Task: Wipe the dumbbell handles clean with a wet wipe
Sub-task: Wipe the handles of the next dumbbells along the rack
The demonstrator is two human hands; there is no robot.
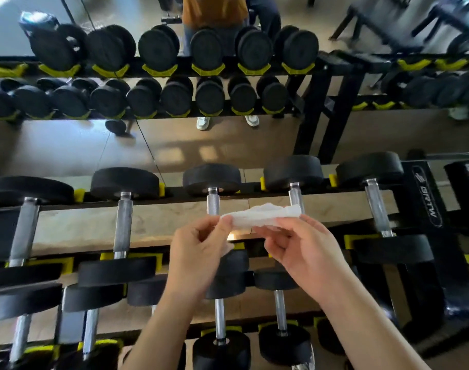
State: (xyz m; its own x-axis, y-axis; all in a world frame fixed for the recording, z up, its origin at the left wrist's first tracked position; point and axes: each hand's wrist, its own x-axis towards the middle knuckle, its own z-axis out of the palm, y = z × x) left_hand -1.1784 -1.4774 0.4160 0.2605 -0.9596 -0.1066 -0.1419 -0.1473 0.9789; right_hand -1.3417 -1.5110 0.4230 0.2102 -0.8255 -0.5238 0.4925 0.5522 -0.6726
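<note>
Our left hand (198,252) pinches one end of the crumpled white wet wipe (262,216), our right hand (302,252) pinches the other. It is stretched in the air before the knurled steel dumbbell handles (212,205), none wrapped yet. Pulled tighter, we judge it could tear or slip free. Around each bar black round rubber heads (211,178) crowd close — the black rack end frame (428,198) flanks the right.

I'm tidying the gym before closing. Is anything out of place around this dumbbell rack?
The black steel-handled dumbbells sit straight in the yellow cradles of the black rack. One oddity: in the mirror, a small black dumbbell seems to lie on the floor, off the rack.
</note>
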